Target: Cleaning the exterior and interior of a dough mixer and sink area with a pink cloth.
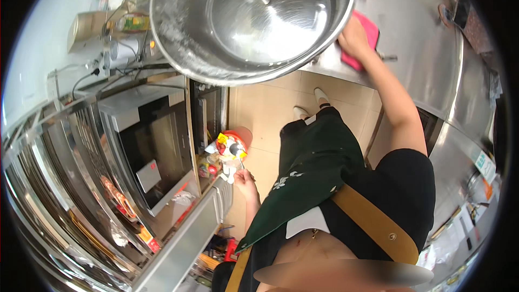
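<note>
My right arm stretches over the steel counter, and my right hand (354, 37) lies on a bright pink cloth (368, 26) beside a big round steel bowl (178, 57). Its fingers are bent and partly hidden near the bowl's rim. The bowl fills the upper middle, with whitish residue on its inner wall. Low on the left, my left hand (246, 183) is closed round the thin handle of a small metal spoon (235, 150). The spoon's round head is over a red bin (245, 136) with packaging in it.
Left stands a dark-fronted oven (154, 146) beside a steel rack (70, 184) of trays. A small bottle (135, 22) and cables are at the upper left. The steel counter (419, 48) runs along the right. Tan floor tiles (265, 113) show below the bowl.
</note>
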A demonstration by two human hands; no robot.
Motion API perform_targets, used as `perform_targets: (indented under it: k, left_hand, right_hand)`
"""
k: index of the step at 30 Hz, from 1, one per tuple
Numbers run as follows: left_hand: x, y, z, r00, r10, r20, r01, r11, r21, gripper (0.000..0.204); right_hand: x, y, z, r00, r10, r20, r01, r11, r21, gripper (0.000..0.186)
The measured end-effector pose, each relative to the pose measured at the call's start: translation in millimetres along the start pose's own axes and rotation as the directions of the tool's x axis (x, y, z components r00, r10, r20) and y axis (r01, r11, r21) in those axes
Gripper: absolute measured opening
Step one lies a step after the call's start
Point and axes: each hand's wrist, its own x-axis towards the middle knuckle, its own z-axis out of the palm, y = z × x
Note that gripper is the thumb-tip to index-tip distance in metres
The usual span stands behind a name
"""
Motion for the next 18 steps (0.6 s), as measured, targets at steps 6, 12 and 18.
perform_targets:
  k: [6,12,18]
  left_hand:
    - [25.4,-7.9,-11.0,0.998,-0.052,-0.025,0.048,0.989,-0.141,0.010]
    - [59.2,-32.7,-41.1,0.995,-0.095,-0.007,0.091,0.971,-0.221,0.010]
    - [124.9,-56.7,-85.6,0.993,-0.103,0.053,0.114,0.961,-0.251,0.009]
  right_hand:
    - [-80.3,-59.8,-11.7,0.861,-0.455,0.229,0.456,0.888,0.053,0.034]
    - [-56.6,-117.8,46.7,0.825,-0.526,0.208,0.548,0.834,-0.065,0.040]
    - [3.4,-202.9,145.6,0.931,-0.362,0.041,0.362,0.909,-0.208,0.048]
